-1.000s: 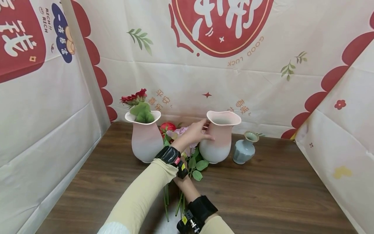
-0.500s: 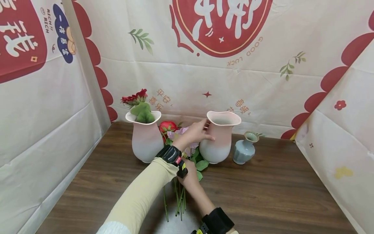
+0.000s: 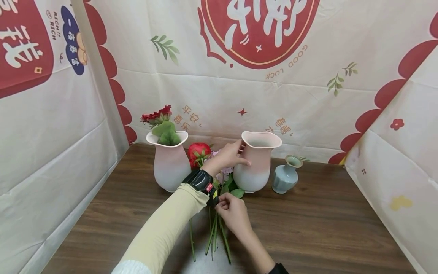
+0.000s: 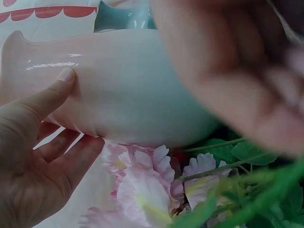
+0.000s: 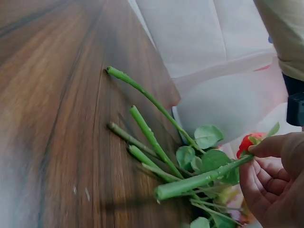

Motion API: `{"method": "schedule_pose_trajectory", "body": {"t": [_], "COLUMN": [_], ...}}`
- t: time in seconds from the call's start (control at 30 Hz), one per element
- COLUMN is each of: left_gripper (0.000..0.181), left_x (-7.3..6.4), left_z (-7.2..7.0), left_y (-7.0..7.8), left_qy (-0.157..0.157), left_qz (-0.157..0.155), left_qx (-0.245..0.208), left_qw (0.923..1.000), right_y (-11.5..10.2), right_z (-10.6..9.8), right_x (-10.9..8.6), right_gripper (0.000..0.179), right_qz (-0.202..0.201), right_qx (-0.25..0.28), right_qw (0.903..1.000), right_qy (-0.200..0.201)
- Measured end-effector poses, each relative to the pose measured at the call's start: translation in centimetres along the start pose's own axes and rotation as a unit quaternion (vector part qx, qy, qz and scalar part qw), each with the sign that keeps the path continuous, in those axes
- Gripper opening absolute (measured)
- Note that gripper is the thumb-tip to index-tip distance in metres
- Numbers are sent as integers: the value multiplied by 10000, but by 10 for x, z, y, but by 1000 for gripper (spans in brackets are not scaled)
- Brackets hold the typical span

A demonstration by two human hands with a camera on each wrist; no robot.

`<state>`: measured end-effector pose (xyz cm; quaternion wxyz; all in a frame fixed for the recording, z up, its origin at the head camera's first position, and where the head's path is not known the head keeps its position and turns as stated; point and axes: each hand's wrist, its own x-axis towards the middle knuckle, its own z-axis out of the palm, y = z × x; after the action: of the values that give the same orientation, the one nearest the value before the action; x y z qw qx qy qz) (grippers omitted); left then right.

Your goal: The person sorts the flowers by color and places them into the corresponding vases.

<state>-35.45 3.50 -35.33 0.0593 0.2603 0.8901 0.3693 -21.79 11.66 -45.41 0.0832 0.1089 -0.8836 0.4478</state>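
My left hand holds the side of a pink-and-white vase, its thumb and fingers round the neck in the left wrist view. The vase stands upright, and its mouth shows no flower. My right hand pinches a green flower stem between thumb and fingers, its cut end pointing away. A red flower shows beyond the left forearm; whether it belongs to the pinched stem I cannot tell. Pale pink-purple flowers lie against the vase, partly hidden by my left arm. Other loose stems lie on the table below.
Left of the arms stands a matching vase with a dark red flower in it. A small blue-grey vase is just right of the held one. Printed cloth rises behind the wooden table.
My right hand has drawn back and right from among the stems and now pinches one, whose end swings right. The red flower has shifted and shows larger. My left hand stays on the vase.
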Motion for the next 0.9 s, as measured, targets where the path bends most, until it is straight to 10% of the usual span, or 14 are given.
{"method": "schedule_pose_trajectory", "body": {"t": [0.47, 0.9], "left_gripper": [79, 77], "left_x": [0, 4], "left_z": [-4, -3], "left_y": [10, 13], "left_qy": [-13, -53], "left_qz": [-87, -206], "left_qx": [251, 567], "left_qw": [9996, 9982], "right_y": [14, 42], "right_z": [-53, -116], "right_x": [-24, -34], "right_gripper": [9, 13], "right_qz": [282, -624], "right_qx": [-952, -2664], "right_qw": [9948, 9520], "right_qy": [224, 1373]}}
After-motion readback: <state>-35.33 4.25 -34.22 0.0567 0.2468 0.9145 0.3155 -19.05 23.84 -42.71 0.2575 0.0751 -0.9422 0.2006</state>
